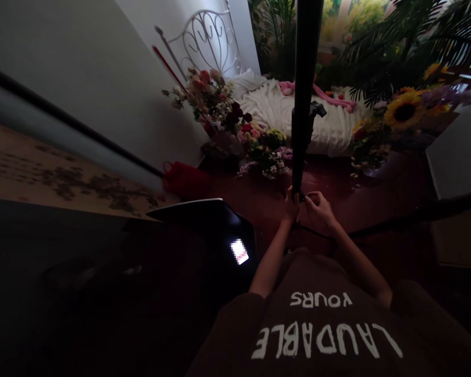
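Observation:
A tall black stand pole rises upright in front of me, with a black collar and side knob partway up. Low on the pole, my left hand is closed around it, its fingers partly hidden behind the shaft. Close beside it, my right hand is curled, thumb and fingertips pinched at a small dark knob-like part against the pole. Dim light blurs the detail there. A thin dark strut runs below my hands.
A dark panel with a bright label stands left of my forearm. Flower bunches, a white-draped bed, sunflowers and a red bag lie beyond. Dark rods cross at left and right.

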`<state>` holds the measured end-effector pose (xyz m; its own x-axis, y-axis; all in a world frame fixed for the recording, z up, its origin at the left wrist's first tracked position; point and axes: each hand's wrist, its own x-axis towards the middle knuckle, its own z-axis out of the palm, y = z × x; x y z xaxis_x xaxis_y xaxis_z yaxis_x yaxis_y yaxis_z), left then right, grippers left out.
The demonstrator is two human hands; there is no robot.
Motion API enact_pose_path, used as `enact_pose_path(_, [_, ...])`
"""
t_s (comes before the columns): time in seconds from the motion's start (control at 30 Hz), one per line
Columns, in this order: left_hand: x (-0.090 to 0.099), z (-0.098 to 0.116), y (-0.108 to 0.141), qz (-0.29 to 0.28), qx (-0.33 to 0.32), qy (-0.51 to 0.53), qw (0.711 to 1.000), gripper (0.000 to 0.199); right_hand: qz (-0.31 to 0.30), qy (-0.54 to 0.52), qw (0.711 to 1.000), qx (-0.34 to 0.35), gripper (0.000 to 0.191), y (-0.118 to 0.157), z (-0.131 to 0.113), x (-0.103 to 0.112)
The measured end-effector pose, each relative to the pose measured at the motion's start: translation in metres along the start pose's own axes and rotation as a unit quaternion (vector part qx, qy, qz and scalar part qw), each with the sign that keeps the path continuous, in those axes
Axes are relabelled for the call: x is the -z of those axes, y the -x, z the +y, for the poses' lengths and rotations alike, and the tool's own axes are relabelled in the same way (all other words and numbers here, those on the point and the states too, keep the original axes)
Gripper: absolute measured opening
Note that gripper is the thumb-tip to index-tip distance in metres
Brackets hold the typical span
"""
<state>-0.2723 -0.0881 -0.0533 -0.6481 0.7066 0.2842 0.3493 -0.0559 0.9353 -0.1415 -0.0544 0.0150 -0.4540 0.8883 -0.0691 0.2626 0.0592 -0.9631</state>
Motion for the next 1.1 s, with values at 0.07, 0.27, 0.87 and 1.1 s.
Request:
enact_pose_path(0.07, [0.0,0.0,0.0,-0.005,0.004,-0.001,1.0,0.06,0.006,0.056,0.998,0.032,0.041,0.002,0.001,0.003])
enact_pose_path(0.27, [-0.001,-0.004,0.001,-0.006,0.018,-0.009,1.0,0.065,-0.005,0.145,0.988,0.051,0.039,0.006,-0.004,0.008])
enact_pose_path(0.87, [-0.002,0.002,0.002,-0.009,0.005,0.008,1.0,0.053,0.005,0.089,0.996,-0.019,0.056,-0.015,-0.005,0.0])
enact_pose_path(1.1, [-0.002,0.004,0.007,0.0,0.027,0.015,1.0,0.05,-0.037,-0.151,0.974,-0.167,0.041,0.004,0.015,0.014])
